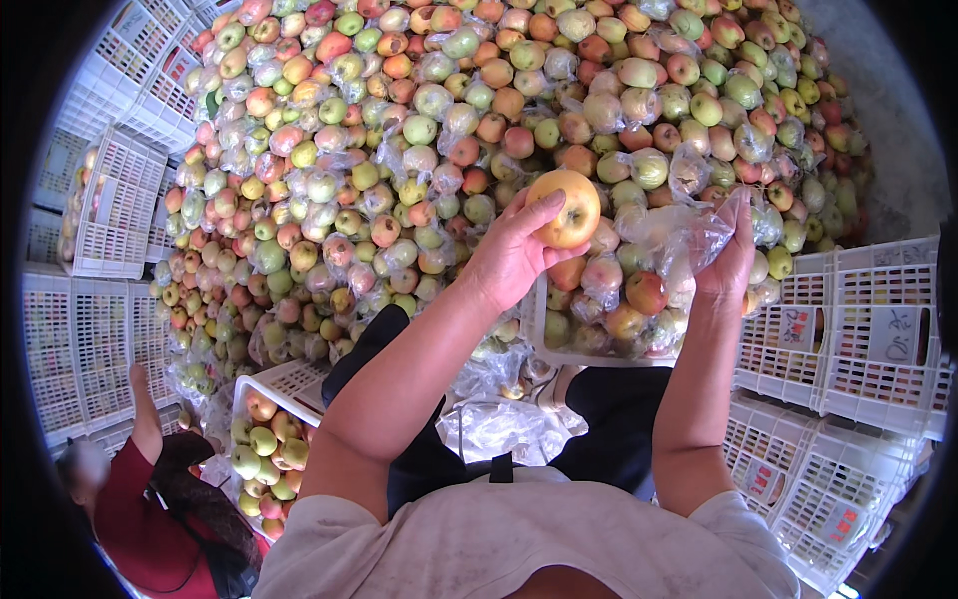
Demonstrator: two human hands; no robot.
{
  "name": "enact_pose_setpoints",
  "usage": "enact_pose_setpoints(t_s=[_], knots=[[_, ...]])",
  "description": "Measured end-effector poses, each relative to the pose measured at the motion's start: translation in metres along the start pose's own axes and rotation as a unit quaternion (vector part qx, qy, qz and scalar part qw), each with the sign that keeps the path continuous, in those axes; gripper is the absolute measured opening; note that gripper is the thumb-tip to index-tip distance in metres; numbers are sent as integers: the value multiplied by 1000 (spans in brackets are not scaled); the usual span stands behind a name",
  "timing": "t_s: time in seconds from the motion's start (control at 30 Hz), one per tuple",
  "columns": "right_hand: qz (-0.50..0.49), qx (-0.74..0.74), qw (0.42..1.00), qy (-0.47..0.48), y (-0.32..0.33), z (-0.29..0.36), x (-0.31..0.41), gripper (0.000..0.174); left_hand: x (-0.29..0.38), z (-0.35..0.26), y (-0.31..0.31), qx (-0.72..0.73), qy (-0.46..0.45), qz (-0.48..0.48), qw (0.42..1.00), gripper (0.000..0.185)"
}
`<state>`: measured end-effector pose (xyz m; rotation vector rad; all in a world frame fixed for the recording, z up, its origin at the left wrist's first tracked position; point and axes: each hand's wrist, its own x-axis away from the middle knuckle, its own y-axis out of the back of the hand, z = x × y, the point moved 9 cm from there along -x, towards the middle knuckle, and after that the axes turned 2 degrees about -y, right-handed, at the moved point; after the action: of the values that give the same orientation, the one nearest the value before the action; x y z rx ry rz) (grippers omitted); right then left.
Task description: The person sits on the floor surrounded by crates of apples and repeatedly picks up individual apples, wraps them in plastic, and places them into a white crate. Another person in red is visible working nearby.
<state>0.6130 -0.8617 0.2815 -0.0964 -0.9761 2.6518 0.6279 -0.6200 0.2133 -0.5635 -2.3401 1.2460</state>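
A yellow-orange apple (575, 213) without wrapping sits in my left hand (516, 251), my thumb resting across its top. My right hand (726, 251) grips a thin clear plastic bag (670, 236), which hangs crumpled towards the left. Both hands are raised above a white plastic crate (535, 318) between my knees. Inside it lie apples (646, 292), some bare and some in clear film. Beyond my hands spreads a large heap of apples (419, 161), red, green and yellow, many wrapped in plastic.
At lower left a white crate (281, 382) holds unwrapped apples (266, 453). A person in a dark red top (146, 517) is beside it. White crates (831, 352) are stacked on my right, and more crates (97, 337) line the left. Discarded plastic film (509, 430) lies between my legs.
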Motion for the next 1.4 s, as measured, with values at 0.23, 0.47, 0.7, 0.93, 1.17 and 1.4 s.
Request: enact_pose_setpoints(t_s=[0.23, 0.47, 0.7, 0.93, 1.17, 1.4], knots=[[-198, 469, 829, 233, 82, 101, 98, 17, 0, 3, -1, 38, -5, -49, 998, 54], [-7, 889, 296, -349, 384, 22, 361, 33, 4, 14, -14, 57, 11, -46, 997, 52], [-43, 821, 325, -467, 433, 18, 453, 59, 10, 24, -14, 45, 26, -70, 996, 53], [-247, 798, 546, -60, 227, 80, 210, 41, 10, 18, -14, 7, -2, -68, 998, 73], [56, 644, 762, 32, -8, -19, 83, 20, 9, -3, -4, 50, -42, -102, 993, 72], [335, 676, 638, -154, -49, -184, 61, 19, 14, -49, 27, 111, -103, -157, 976, 68]])
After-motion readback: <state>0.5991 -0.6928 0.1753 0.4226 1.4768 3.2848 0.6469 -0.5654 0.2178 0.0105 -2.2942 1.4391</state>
